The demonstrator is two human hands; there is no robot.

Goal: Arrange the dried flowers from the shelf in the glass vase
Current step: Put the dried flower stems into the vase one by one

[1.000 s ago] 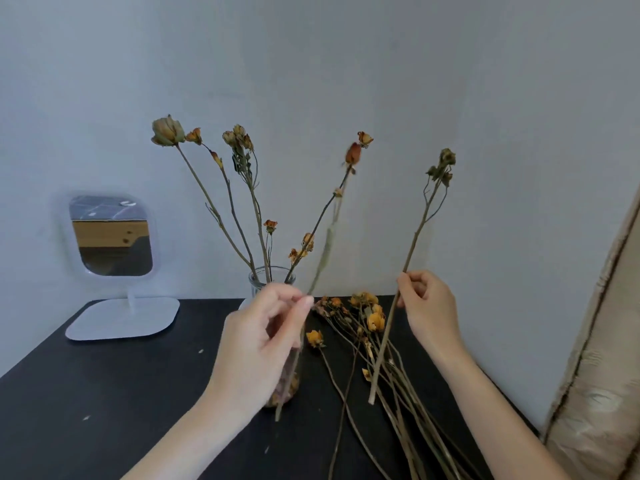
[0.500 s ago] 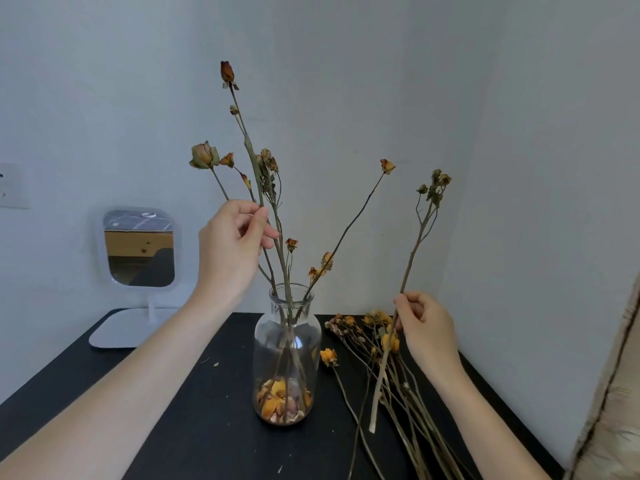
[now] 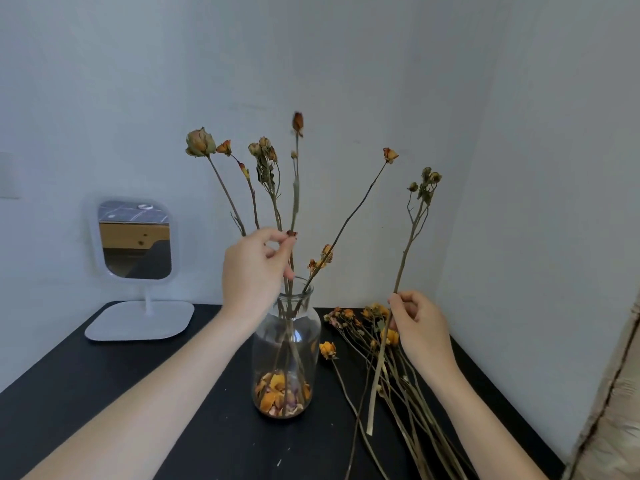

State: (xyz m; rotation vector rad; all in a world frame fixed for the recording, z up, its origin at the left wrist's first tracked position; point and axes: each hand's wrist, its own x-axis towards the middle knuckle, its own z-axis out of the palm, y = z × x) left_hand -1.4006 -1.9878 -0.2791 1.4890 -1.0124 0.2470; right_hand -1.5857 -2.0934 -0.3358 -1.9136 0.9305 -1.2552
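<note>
A clear glass vase (image 3: 286, 344) stands mid-table with dried petals at its bottom and several dried stems rising from its neck. My left hand (image 3: 254, 271) is just above the neck and pinches a tall stem topped by a reddish bud (image 3: 298, 122), whose lower end is inside the vase. My right hand (image 3: 420, 327) holds another dried flower stem (image 3: 405, 251) upright to the right of the vase, its lower end hanging over the table. A pile of dried flowers (image 3: 374, 344) lies flat on the black table (image 3: 104, 393) under and beside that hand.
A small white mirror (image 3: 133, 244) on a flat base stands at the back left. Walls close the back and the right side. A beige fabric edge (image 3: 609, 410) is at the far right. Petal crumbs dot the tabletop.
My left hand has come down from higher up, lowering the red-bud stem into the vase. My right hand has stayed about where it was with its stem.
</note>
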